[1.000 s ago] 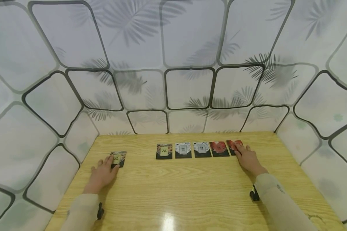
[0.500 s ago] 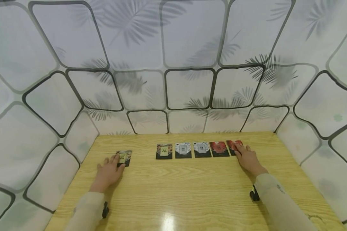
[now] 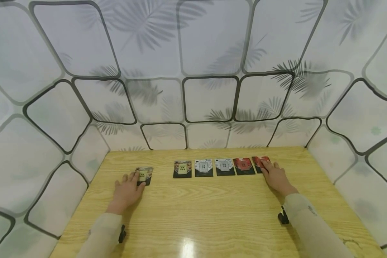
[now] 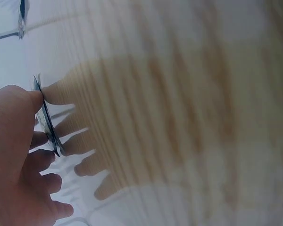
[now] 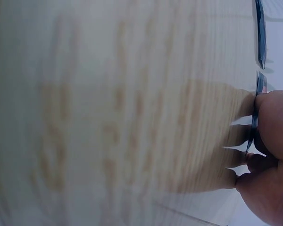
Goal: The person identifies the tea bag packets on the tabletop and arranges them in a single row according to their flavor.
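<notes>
On the left of the table lies a flat packet [image 3: 146, 175] with a dark base, a food picture and a yellow-green label. My left hand [image 3: 126, 193] holds it, index finger at its left side and thumb by its lower edge. In the left wrist view, the packet [image 4: 48, 120] appears edge-on between thumb and fingers. At the right end of a row, my right hand [image 3: 277, 179] grips a red and black packet [image 3: 260, 159], covering part of its lower right. The right wrist view shows this packet's edge [image 5: 261, 84] at my thumb; its face is hidden there.
Between the hands stand a matching yellow-green packet [image 3: 182, 169], two white and black packets [image 3: 204, 167] and a red and black packet [image 3: 243, 166], side by side. The wooden table [image 3: 193, 211] meets patterned cloth walls [image 3: 209, 100] at its back and sides.
My left hand has slid its packet to the right along the table, closer to the row. My right hand and the packets in the row have stayed in place.
</notes>
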A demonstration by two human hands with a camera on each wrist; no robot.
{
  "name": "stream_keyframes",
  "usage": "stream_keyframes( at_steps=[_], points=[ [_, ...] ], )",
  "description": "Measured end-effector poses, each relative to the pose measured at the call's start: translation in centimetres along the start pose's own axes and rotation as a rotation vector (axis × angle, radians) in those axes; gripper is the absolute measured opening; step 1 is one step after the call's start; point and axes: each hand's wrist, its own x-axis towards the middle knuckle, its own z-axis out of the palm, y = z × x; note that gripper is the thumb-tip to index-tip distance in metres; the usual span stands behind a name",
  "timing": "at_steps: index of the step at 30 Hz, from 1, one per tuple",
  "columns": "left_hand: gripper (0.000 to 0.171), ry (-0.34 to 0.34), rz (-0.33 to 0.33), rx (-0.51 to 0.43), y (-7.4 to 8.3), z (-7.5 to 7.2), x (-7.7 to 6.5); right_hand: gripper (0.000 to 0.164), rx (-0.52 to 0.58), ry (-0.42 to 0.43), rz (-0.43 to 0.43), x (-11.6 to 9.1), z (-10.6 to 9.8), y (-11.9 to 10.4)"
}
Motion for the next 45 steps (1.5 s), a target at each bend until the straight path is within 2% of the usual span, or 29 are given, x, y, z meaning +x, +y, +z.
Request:
stream_keyframes(
  at_steps=[15,29,37,45],
  points=[
    [0.067,-0.007,0.056,-0.03,1.4,0.5,0.9,0.051,0.012,-0.005,0.007,-0.1,-0.1,-0.1],
    [0.071,-0.041,0.036,-0.053,3.0,1.1,1.9,0.052,0.014,-0.025,0.021,0.1,0.0,0.2],
    [0.07,-0.016,0.049,-0.067,3.6,1.3,2.3,0.051,0.005,-0.013,0.012,0.2,0.3,0.5],
    [0.069,-0.034,0.035,-0.074,4.5,1.1,2.7,0.051,0.006,-0.021,0.016,0.1,0.0,0.1]
  ],
)
